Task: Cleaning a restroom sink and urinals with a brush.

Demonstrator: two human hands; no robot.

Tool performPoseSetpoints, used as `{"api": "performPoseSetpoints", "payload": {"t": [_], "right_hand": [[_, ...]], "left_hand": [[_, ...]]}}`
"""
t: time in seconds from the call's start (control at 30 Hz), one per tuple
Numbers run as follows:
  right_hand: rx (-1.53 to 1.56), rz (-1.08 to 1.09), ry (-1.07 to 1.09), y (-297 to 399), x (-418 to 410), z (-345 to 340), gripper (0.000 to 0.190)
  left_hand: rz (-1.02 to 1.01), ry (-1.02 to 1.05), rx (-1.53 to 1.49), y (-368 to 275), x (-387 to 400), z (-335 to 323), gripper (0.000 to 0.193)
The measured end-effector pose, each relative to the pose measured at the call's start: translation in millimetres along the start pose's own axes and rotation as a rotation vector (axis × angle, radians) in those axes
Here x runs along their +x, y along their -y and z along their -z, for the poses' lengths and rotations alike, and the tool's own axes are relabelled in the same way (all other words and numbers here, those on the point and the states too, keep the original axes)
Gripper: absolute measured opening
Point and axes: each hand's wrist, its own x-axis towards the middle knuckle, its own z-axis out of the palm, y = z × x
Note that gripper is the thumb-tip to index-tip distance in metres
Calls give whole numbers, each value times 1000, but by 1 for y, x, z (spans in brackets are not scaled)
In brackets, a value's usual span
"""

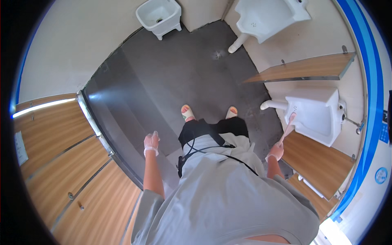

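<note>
My right hand [277, 150], in a clear thin glove, grips the lower end of a pink long-handled brush [287, 130]. The brush head reaches the front lip of a white wall-mounted urinal [315, 114], near its drain holes. Whether the head presses on the ceramic, I cannot tell. My left hand [152, 142] wears a similar clear glove and hovers over the dark tiled floor [171, 76], away from the fixtures. Its fingers look loosely curled, with nothing visible in them. A white drain pipe [272, 105] runs from the urinal towards the floor.
Wood-grain partition panels [306, 69] flank the urinal, and a second urinal [266, 18] hangs farther along the wall. A white mop sink [159, 16] stands at the far wall. Wood-grain stall doors [67, 159] line the left side, behind a raised step edge [105, 145].
</note>
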Motion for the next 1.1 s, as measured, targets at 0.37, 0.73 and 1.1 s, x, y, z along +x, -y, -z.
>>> {"api": "performPoseSetpoints", "payload": {"t": [0.37,0.73,1.1], "right_hand": [[-482,112,337,138,-147,-22,34],[-403,291,622,288,-123,-128,32],[217,195,391,507,-58,-99,46]], "left_hand": [[-35,54,-152,-69,46,54,38],[516,-77,-262,-1,94,109,40],[192,206,216,-265,173,124,33]]}}
